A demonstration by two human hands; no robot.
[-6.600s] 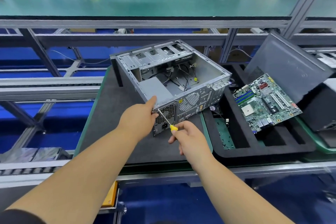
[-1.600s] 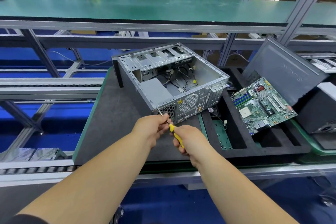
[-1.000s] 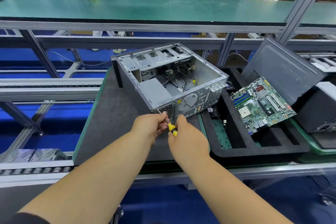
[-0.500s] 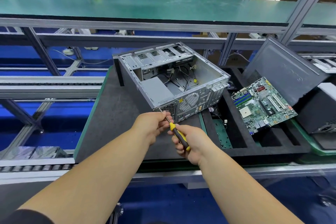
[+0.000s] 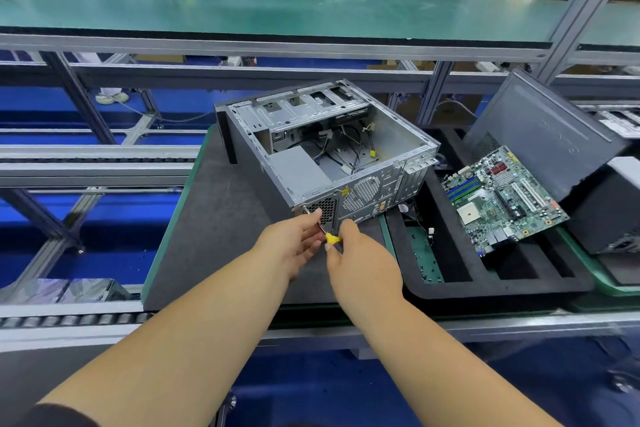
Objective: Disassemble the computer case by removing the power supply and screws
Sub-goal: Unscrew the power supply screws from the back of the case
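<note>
Head view: sitting open on the dark mat, the computer case, motherboard already lying to its right in the foam tray, grey power supply still seated in its near left corner. Working a screw at the case's rear corner: right hand wrapping the yellow-handled screwdriver, left hand pinching its shaft. Judging the job partway, supply and screws remaining.

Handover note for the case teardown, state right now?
Right hand: grips the yellow-handled screwdriver, tip at a screw on the rear corner of the computer case.
Left hand: fingers steady the shaft.
Power supply: in the case.
Motherboard: out, lying on the foam tray.
Left: finish the screws, lift out the power supply.
</note>
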